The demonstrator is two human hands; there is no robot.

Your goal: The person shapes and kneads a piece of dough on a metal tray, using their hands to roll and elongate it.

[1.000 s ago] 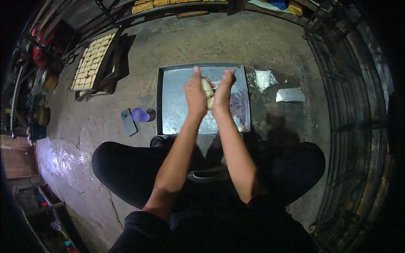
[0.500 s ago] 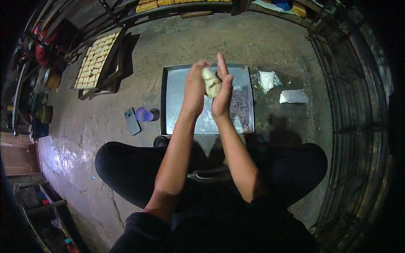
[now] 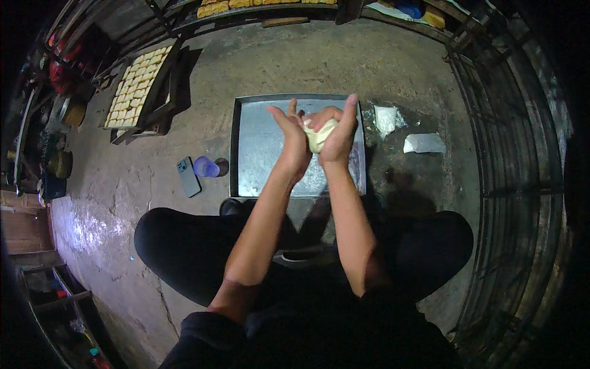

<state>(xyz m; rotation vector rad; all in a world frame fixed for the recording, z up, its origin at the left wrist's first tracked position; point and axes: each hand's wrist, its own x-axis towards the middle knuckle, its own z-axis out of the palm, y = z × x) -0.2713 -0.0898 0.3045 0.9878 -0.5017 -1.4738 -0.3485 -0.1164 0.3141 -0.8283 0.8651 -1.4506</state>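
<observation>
— So, how far along do you look from up here?

— Early, by my judgement. Your left hand and right hand are pressed together around one pale lump of dough, palms cupped and fingers mostly straight, so the lump is gripped between them rather than in a fist. You hold it in the air above the metal tray on the floor.

— And the tray itself?

— I see no shaped piece lying on it, only your hands' shadow and a darker dusting near its right side. So this piece is not yet set down.

— Anything finished nearby?

— Well to your left a wooden rack carries rows of pale squares, and more sit on the shelf at the top edge. A phone and a small purple cup lie just left of the tray; two white scraps lie to its right.
</observation>
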